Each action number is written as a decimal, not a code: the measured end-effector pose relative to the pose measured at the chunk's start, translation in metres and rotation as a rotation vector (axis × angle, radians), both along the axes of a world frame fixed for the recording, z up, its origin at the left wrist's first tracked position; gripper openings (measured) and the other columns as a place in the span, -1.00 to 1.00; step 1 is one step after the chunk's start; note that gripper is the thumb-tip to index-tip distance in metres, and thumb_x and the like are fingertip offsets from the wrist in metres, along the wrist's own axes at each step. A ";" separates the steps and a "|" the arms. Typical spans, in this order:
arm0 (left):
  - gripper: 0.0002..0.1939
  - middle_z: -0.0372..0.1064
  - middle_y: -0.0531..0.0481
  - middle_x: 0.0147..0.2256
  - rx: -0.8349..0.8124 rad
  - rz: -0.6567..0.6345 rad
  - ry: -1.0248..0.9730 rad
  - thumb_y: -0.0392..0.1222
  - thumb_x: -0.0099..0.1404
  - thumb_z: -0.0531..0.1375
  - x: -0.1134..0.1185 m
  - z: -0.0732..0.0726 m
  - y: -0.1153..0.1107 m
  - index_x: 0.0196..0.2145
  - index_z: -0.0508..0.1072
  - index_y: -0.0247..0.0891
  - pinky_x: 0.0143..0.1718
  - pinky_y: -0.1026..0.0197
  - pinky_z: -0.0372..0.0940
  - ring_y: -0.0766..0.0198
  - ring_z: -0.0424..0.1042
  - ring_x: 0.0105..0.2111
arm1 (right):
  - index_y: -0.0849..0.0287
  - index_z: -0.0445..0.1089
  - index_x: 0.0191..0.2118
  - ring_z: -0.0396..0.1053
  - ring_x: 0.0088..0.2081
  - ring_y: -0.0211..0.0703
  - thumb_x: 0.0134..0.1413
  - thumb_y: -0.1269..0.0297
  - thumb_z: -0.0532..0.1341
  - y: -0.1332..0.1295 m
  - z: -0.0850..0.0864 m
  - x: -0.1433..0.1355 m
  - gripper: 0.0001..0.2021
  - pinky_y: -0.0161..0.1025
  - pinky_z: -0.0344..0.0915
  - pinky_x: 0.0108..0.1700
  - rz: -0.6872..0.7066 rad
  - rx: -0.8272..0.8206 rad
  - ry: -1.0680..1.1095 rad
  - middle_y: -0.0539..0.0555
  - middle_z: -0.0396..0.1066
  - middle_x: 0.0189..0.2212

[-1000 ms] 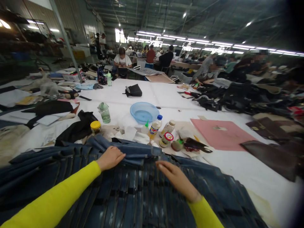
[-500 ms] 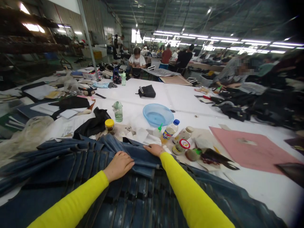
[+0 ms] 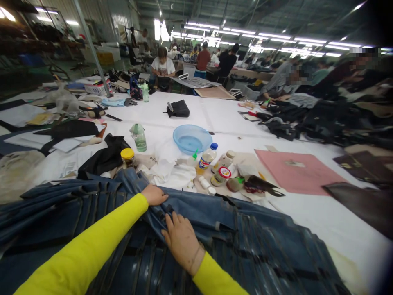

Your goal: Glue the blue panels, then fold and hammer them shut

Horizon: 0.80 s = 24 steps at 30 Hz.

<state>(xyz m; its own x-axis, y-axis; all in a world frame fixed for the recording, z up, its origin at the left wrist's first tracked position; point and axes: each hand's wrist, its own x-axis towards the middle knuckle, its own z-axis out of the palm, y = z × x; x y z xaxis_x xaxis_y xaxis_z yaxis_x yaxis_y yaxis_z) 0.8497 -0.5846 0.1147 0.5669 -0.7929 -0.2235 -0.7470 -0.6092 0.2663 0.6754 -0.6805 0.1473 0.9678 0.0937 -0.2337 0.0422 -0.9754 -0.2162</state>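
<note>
Left hand (image 3: 155, 195) curls its fingers over folded blue leather-like sheets (image 3: 202, 207), grip hidden; right hand (image 3: 184, 242) rests there, fingers parted, apparently gripping nothing. Uneven tugging could disarrange them.

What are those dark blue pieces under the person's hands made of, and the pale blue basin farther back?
The dark blue pieces look like leather or a coated synthetic: smooth, softly shiny, folding supplely. Which one, I can't tell. The basin seems to be plastic, smooth and translucent, with light showing through its thin wall.
</note>
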 end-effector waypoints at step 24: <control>-0.61 0.44 -0.18 -0.33 -0.084 0.120 -0.136 -0.15 0.34 -0.10 -0.030 -0.009 0.022 -0.37 0.49 -0.29 -0.26 0.03 0.20 0.03 0.38 -0.23 | 0.22 0.24 0.03 0.31 -0.07 -0.08 0.14 0.14 0.14 -0.061 -0.082 0.225 -0.62 -0.02 0.28 -0.05 -0.214 -0.012 0.197 0.16 0.27 0.00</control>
